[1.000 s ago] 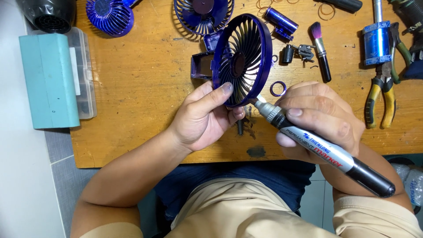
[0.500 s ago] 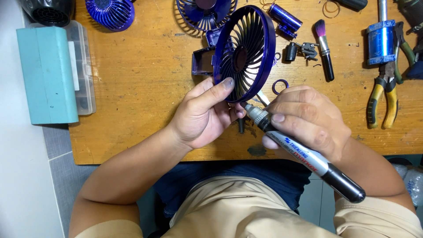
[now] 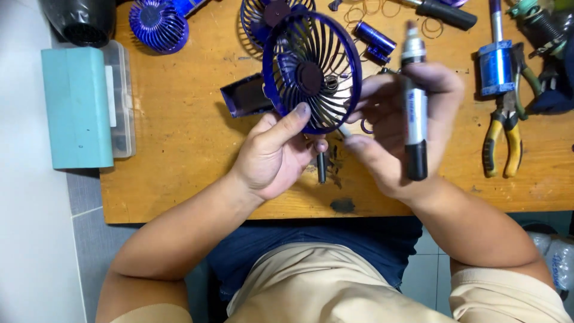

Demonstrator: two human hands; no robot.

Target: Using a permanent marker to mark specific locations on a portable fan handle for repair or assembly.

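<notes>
Two hands up over the worktop (image 3: pixel 179 149). Your left hand (image 3: pixel 272 158) has its fingers closed on the lower rim of the blue fan grille (image 3: pixel 312 72), held tilted above the wood. Your right hand (image 3: pixel 397 128) wraps a marker-like pen (image 3: pixel 414 101), upright, just beside the grille. Risk: the thin rim grip could slip and drop the grille onto loose parts below. Grille looks round, dark blue, curved spokes, solid hub. Pliers (image 3: pixel 502 140) lie far right.
</notes>
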